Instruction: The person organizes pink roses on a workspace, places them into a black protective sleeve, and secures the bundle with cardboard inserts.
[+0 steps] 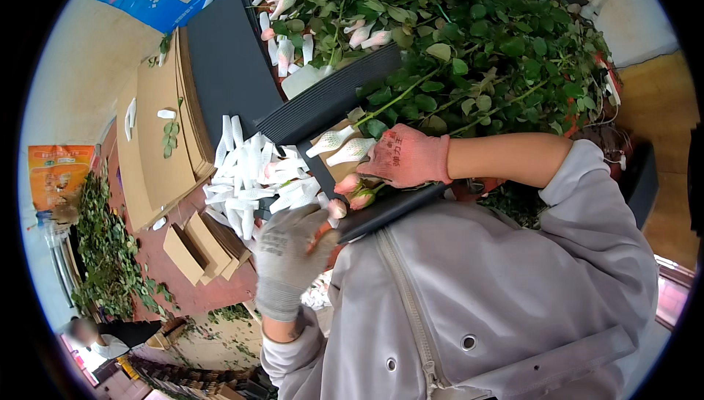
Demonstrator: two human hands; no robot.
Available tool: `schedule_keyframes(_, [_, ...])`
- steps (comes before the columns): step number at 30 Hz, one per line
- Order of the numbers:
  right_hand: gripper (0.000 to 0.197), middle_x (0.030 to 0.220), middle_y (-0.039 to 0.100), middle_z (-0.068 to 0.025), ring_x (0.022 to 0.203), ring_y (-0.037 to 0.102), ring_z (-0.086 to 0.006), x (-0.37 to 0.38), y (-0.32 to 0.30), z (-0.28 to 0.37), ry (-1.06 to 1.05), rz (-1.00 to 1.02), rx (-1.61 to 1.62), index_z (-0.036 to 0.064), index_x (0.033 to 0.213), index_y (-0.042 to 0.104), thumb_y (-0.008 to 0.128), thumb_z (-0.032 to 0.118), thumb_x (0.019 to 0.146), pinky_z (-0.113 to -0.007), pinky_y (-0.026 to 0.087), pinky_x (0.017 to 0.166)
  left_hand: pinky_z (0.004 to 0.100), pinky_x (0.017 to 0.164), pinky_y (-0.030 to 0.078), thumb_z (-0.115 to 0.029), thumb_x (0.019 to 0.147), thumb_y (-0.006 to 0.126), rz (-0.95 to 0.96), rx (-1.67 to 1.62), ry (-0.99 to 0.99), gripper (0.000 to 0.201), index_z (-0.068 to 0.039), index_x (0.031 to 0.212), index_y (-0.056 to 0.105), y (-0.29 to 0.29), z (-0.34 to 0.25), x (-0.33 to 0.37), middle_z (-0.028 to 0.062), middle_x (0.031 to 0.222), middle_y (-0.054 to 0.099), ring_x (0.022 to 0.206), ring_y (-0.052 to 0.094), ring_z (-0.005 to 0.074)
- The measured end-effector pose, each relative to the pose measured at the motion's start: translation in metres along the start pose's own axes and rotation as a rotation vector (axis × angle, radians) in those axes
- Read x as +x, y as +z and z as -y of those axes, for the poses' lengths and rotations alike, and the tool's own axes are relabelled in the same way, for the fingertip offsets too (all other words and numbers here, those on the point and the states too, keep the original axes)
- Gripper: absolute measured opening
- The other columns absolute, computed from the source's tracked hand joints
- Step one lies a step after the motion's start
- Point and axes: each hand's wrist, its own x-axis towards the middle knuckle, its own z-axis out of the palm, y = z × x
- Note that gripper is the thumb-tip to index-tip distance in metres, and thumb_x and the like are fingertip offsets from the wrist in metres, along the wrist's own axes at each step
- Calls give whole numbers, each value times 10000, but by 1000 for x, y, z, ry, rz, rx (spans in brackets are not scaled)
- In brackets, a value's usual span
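Note:
My right hand, in a pink glove, is closed over rose stems, its fingers curled beside pink rosebuds. Two rose heads in white foam net sleeves lie just past its fingertips, their stems running to the upper right. My left hand, in a grey glove, is curled at the near end of a pile of white foam net sleeves. Another pink bud is right by its fingers. What the left fingers hold, if anything, is hidden.
A heap of leafy rose stems covers the far right. Cardboard sheets are stacked at left, with smaller folded cardboard pieces nearer. A black ribbed strip crosses the middle. Another person is at the far lower left.

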Motion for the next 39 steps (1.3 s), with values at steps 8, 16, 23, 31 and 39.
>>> schedule_keyframes(8, [316,842,622,-19,737,635,-212,-2,-6,5,11,48,-118,195,1078,577,580,269,771,-353,451,579,404,856,459,-490,839,570,67,-1,194,599,2,1180,562,42,-9,12,160,1068,640,989,598,305])
schedule_keyframes(16, [222,805,623,-30,738,594,-210,-7,19,-1,-38,-235,-99,193,1003,608,498,217,811,-370,422,665,411,674,480,-402,823,634,-53,83,-334,354,-64,924,659,63,48,18,114,796,663,724,633,314])
schedule_keyframes(23, [323,814,607,8,760,601,-199,0,-3,2,14,65,-96,228,1099,623,528,227,790,-354,422,643,390,741,484,-228,776,636,-304,241,-296,244,-93,977,666,39,52,7,87,971,657,876,623,270])
schedule_keyframes(31, [156,742,582,-8,675,602,-212,-7,9,3,-51,-233,-126,190,933,601,533,227,798,-359,408,559,414,853,448,-469,844,547,-55,111,129,555,-31,1184,562,60,-27,15,156,1088,630,1007,592,316])
schedule_keyframes(39, [144,722,555,-25,674,610,-209,-4,-13,0,-123,-15,-141,138,931,579,496,201,832,-370,421,550,419,848,447,-476,844,554,42,59,0,565,-36,1198,551,64,-25,13,155,1067,632,999,593,310])
